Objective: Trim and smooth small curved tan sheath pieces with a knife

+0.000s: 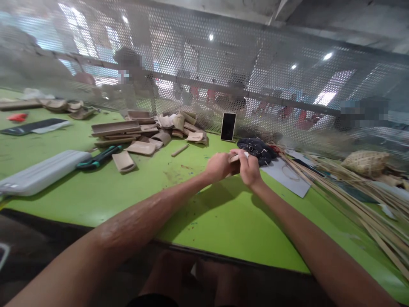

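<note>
My left hand (217, 167) and my right hand (249, 169) are close together above the green table (230, 221). Both are closed around a small tan bamboo piece (234, 158), which my fingers largely cover. A bit of something whitish (246, 154) shows at my right fingertips, too small to make out. Just behind my right hand lies a dark bundled cloth (257, 149). A phone (228, 127) stands upright beyond my hands. To their left, a short tan stick (180, 150) lies on the table.
Curved bamboo pieces (140, 147) are heaped at the back left, near teal-handled cutters (99, 158) and a long white case (44, 172). Long thin bamboo strips (345, 200), white paper (289, 177) and a woven basket (366, 163) lie right. A perforated metal screen (198, 55) borders the back.
</note>
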Tool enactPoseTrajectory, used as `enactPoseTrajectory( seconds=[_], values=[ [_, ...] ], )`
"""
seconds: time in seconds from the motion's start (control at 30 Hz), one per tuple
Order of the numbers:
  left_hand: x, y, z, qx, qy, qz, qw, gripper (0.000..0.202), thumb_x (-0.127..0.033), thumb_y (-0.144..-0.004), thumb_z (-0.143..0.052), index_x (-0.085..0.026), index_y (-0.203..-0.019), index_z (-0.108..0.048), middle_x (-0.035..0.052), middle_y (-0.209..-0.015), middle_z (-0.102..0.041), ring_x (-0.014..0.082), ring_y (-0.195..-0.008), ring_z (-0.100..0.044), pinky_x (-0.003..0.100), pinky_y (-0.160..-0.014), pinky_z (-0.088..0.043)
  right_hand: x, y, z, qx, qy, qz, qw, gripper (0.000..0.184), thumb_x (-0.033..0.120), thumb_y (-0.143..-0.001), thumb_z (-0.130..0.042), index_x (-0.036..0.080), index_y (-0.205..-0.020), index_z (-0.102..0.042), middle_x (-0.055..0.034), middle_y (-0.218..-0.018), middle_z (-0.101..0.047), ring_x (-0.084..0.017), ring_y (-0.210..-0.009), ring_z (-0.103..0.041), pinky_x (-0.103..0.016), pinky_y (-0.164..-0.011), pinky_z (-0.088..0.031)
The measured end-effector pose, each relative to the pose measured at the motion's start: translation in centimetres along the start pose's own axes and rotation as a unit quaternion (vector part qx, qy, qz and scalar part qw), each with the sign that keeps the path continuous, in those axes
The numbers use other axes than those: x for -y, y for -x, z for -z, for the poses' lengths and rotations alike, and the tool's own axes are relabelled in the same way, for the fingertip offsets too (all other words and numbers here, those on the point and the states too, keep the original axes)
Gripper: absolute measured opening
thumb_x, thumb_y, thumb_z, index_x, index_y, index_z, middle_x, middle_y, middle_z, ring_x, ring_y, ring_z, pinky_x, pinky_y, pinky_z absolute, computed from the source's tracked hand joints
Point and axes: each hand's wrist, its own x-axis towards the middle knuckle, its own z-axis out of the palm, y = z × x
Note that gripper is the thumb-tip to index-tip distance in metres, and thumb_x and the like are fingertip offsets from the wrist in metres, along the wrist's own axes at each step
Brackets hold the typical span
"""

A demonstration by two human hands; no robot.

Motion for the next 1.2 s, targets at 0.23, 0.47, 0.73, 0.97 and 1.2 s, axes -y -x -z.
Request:
enactPoseTrajectory(
  seconds=[0.23, 0.47, 0.73, 0.97, 1.2],
  values=[
    [-0.3, 0.1, 0.2, -0.003, 0.01, 0.008, 1.0, 0.038, -0.048, -0.088, -0.056, -0.016, -0.097, -0.075, 0.0081, -0.077, -0.072, 0.0171, -0.066, -0.064, 0.026, -0.063, -0.047, -0.3, -0.1, -0.1, 0.014, -0.021, 0.028, 0.999, 0.048, 0.047, -0.099, -0.034, 0.023, -0.101, -0.075, -0.0077, -0.106, -0.075, -0.024, -0.104, -0.067, -0.039, -0.094, -0.05],
    [0.2, -0.1, -0.2, -0.012, 0.03, -0.005, 0.999, 0.036, -0.045, -0.09, -0.052, -0.016, -0.091, -0.074, 0.0058, -0.071, -0.069, 0.0134, -0.058, -0.058, 0.024, -0.058, -0.044, 0.3, 0.2, -0.4, -0.018, 0.012, 0.059, 0.998, 0.046, 0.044, -0.1, -0.034, 0.022, -0.1, -0.075, -0.0092, -0.108, -0.075, -0.025, -0.104, -0.066, -0.041, -0.096, -0.049],
    [1.0, -0.3, -0.5, -0.013, 0.029, -0.023, 0.999, 0.037, -0.049, -0.084, -0.057, -0.016, -0.082, -0.075, 0.003, -0.064, -0.062, 0.0126, -0.057, -0.053, 0.024, -0.056, -0.036, -1.1, 0.4, -0.7, -0.039, 0.026, -0.01, 0.999, 0.048, 0.045, -0.1, -0.032, 0.022, -0.1, -0.074, -0.0093, -0.102, -0.076, -0.025, -0.095, -0.069, -0.039, -0.088, -0.052],
    [0.5, -0.1, -0.4, -0.024, 0.004, -0.011, 1.0, 0.037, -0.046, -0.086, -0.053, -0.016, -0.085, -0.075, 0.0052, -0.065, -0.065, 0.0136, -0.055, -0.053, 0.025, -0.055, -0.036, -0.6, 0.8, -1.0, -0.051, 0.004, 0.068, 0.996, 0.047, 0.044, -0.101, -0.031, 0.022, -0.108, -0.072, -0.0101, -0.11, -0.074, -0.024, -0.107, -0.067, -0.04, -0.096, -0.05],
    [0.3, 0.1, -0.1, -0.014, 0.0, -0.01, 1.0, 0.035, -0.042, -0.088, -0.052, -0.016, -0.089, -0.075, 0.0073, -0.071, -0.069, 0.0155, -0.06, -0.058, 0.026, -0.059, -0.042, 0.0, 0.9, -0.7, -0.054, 0.041, 0.081, 0.994, 0.048, 0.043, -0.102, -0.03, 0.022, -0.108, -0.072, -0.0107, -0.112, -0.073, -0.025, -0.109, -0.065, -0.041, -0.099, -0.048]
  ],
)
